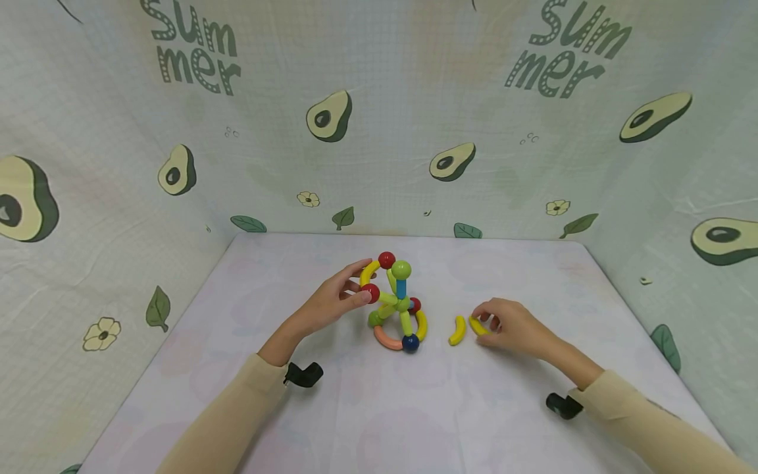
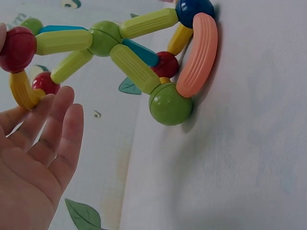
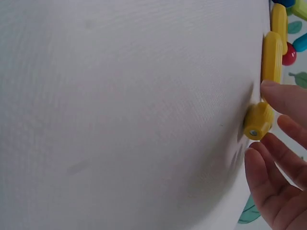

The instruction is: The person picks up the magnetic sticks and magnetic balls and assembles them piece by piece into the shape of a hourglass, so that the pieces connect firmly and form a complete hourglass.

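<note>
A magnetic ball-and-stick model stands on the table, built of coloured balls, straight sticks and curved sticks. My left hand holds it at its upper left: the thumb is on a red ball, with the fingers at the yellow curved stick between two red balls. A salmon curved stick and a dark blue ball are at the base. Right of the model, my right hand pinches a yellow curved stick at the tabletop. Another yellow curved stick lies just left of it.
The table has a pale, faintly patterned cover. Fabric walls printed with avocados and leaves rise behind and at both sides. A black wrist device sits at the left cuff, another at the right cuff.
</note>
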Tool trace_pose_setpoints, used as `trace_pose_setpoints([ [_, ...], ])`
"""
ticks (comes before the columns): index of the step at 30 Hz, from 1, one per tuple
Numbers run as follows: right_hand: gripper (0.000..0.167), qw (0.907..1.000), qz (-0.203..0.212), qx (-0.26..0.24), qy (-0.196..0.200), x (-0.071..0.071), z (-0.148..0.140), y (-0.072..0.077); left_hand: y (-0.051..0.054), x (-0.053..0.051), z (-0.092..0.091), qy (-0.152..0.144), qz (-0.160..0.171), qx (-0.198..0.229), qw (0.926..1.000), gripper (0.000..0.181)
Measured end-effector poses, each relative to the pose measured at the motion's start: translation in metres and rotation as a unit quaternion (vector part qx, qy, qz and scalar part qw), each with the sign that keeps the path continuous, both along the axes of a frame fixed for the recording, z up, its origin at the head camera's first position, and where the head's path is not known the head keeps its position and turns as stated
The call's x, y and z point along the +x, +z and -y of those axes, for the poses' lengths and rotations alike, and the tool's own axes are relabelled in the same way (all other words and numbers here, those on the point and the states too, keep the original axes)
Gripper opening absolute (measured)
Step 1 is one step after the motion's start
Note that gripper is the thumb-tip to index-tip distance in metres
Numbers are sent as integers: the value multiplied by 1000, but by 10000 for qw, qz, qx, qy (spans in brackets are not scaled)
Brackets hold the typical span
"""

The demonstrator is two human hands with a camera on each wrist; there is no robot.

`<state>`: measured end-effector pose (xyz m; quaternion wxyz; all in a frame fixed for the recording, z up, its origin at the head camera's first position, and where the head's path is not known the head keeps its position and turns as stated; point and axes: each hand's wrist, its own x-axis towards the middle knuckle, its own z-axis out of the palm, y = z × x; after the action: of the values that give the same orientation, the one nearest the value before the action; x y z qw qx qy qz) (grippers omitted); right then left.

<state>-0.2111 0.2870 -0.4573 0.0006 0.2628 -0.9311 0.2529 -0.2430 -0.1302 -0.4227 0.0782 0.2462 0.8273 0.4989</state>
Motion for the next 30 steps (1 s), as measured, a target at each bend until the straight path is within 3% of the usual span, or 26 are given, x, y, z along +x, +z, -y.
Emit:
trace_pose_setpoints([
  [14,32,9996,59,260,-58,-5,-4,1,1,1,0,41,45,-39,10000,76],
  [30,30,9978,90,448,-480,-18,-21,5,3,2,1,86,93,-81,9999,74],
])
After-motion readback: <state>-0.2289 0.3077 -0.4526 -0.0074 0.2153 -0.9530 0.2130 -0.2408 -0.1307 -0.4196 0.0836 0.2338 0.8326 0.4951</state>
